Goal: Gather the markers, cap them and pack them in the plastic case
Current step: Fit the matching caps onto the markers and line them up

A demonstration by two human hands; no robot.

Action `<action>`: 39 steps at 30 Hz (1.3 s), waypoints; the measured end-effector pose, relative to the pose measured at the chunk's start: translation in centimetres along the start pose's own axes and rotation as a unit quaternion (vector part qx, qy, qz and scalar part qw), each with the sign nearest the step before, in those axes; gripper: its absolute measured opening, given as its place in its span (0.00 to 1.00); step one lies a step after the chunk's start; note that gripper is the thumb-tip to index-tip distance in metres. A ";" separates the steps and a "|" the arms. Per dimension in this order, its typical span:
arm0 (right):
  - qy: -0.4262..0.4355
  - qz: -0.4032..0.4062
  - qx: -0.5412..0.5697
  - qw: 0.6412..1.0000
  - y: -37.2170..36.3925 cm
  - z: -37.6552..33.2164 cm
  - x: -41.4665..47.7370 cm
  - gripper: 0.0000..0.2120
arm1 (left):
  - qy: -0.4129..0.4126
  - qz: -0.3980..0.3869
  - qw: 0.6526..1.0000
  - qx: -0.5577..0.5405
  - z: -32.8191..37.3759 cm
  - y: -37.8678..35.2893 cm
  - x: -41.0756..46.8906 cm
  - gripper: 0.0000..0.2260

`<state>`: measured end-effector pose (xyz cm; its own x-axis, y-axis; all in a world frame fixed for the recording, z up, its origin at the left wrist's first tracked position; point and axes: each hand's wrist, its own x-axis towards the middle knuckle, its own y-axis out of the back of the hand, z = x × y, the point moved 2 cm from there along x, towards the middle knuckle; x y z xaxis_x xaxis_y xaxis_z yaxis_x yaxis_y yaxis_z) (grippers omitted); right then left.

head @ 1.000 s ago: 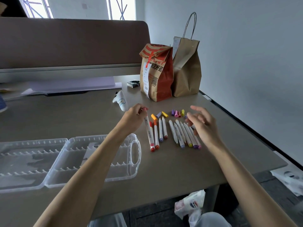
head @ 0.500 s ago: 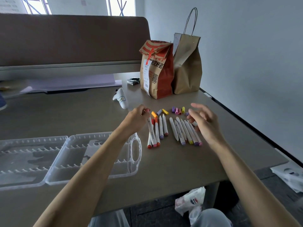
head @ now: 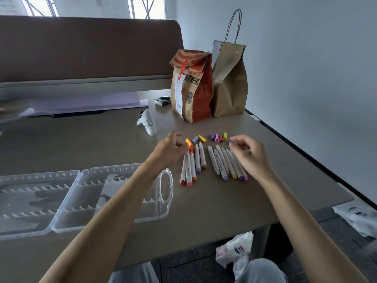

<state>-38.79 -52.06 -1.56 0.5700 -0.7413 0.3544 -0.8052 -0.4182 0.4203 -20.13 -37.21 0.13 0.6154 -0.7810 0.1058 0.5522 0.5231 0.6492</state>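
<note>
Two rows of white markers lie on the table, a left group [head: 193, 164] and a right group [head: 226, 164], their coloured ends toward me. Beyond them lie loose caps: orange, grey and yellow ones [head: 195, 139], and a purple, pink, red and yellow cluster [head: 218, 137]. My left hand [head: 170, 151] pinches the top end of a red-ended marker [head: 187, 168] that lies in the left group. My right hand [head: 252, 157] hovers over the right group, and its curled fingertips pinch a purple cap [head: 230, 141]. The clear plastic case [head: 114, 176] lies open at the left, partly under my left forearm.
A red printed paper bag [head: 193, 88] and a brown handled bag [head: 229, 82] stand behind the caps. A white handheld device [head: 148, 124] and a small foil packet [head: 163, 100] lie further back. The table edge runs close on the right, and plastic bags lie on the floor [head: 234, 250].
My left hand has lowered its marker flat into the left group. My right hand, open over the right group before, has reached forward and closed its fingertips on a purple cap.
</note>
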 end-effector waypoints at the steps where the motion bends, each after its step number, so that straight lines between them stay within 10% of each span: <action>1: 0.003 -0.002 -0.005 1.000 0.0 -0.1 0.0 0.07 | 0.002 0.000 1.000 0.000 0.1 0.0 -0.1 0.20; 8: -0.035 0.114 -0.043 0.992 1.9 0.4 0.3 0.06 | -0.015 -0.007 0.999 0.051 -0.3 0.2 -0.2 0.14; 18: -0.071 -0.040 -0.128 0.988 3.5 1.8 1.0 0.06 | -0.026 -0.015 0.996 0.084 -0.8 0.0 -0.3 0.05; 39: -0.092 -0.060 -0.341 0.934 1.9 -1.5 0.2 0.10 | -0.039 -0.027 0.995 0.085 -0.9 0.0 -0.3 0.09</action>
<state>-39.97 -52.25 0.59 0.5613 -0.8142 0.1482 -0.4114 -0.1191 0.9036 -19.79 -36.62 -0.60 0.5389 -0.8336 0.1214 0.4760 0.4203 0.7725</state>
